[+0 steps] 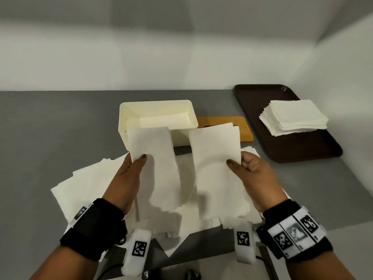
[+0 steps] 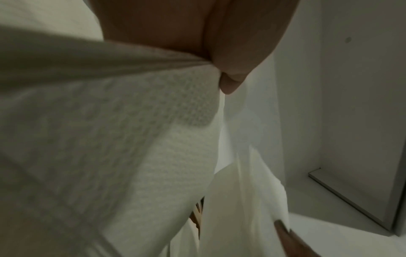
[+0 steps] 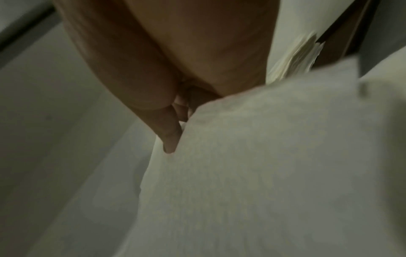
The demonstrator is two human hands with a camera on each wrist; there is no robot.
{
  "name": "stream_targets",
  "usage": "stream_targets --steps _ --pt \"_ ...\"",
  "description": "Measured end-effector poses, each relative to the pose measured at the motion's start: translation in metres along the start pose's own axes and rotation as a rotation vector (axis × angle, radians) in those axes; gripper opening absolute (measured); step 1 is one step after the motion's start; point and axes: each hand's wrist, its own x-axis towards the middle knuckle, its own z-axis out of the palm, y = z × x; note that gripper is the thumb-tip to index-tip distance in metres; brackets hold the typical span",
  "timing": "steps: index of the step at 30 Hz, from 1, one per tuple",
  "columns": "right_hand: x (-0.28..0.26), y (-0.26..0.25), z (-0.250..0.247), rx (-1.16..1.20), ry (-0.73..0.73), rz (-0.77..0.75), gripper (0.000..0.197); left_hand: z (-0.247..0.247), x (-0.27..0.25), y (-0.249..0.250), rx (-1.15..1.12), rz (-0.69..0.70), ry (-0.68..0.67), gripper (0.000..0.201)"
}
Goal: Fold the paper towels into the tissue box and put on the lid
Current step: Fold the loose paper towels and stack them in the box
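My left hand (image 1: 129, 174) pinches a folded white paper towel (image 1: 155, 158) by its left edge, thumb on top. My right hand (image 1: 248, 170) pinches a second folded towel (image 1: 216, 164) by its right edge. Both towels are held up in front of the cream tissue box (image 1: 159, 136), which stands open with folded towels inside. The wooden lid (image 1: 244, 126) lies flat just right of the box, partly hidden by the right towel. In the left wrist view a towel (image 2: 136, 139) fills the frame under my thumb (image 2: 230, 81). In the right wrist view another towel (image 3: 263, 156) covers most of the view.
Loose unfolded paper towels (image 1: 86, 182) are spread over the grey table (image 1: 50, 128) beneath my hands. A dark brown tray (image 1: 314, 142) at the right holds a stack of paper towels (image 1: 292, 118). A white wall runs behind the table.
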Motion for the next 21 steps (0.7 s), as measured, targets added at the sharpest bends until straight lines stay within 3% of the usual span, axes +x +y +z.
stream_targets --steps 6,8,13,18,21 --pt "0.0 -0.032 0.028 0.21 -0.191 -0.045 0.028 0.025 -0.003 0.008 -0.019 -0.008 -0.084 0.029" --pt "0.002 -0.034 0.043 0.154 -0.153 -0.04 0.025 0.031 -0.004 0.01 -0.001 -0.031 -0.108 0.021" --pt "0.003 -0.029 0.069 -0.147 -0.052 -0.098 0.011 0.043 -0.005 0.008 -0.05 -0.019 -0.167 0.052" --pt "0.006 -0.032 0.07 -0.283 0.065 -0.113 0.023 0.041 -0.004 0.004 -0.061 0.01 -0.145 0.03" --pt "0.008 -0.03 0.071 -0.117 -0.039 -0.004 0.025 0.039 -0.003 0.006 -0.127 0.001 -0.171 0.024"
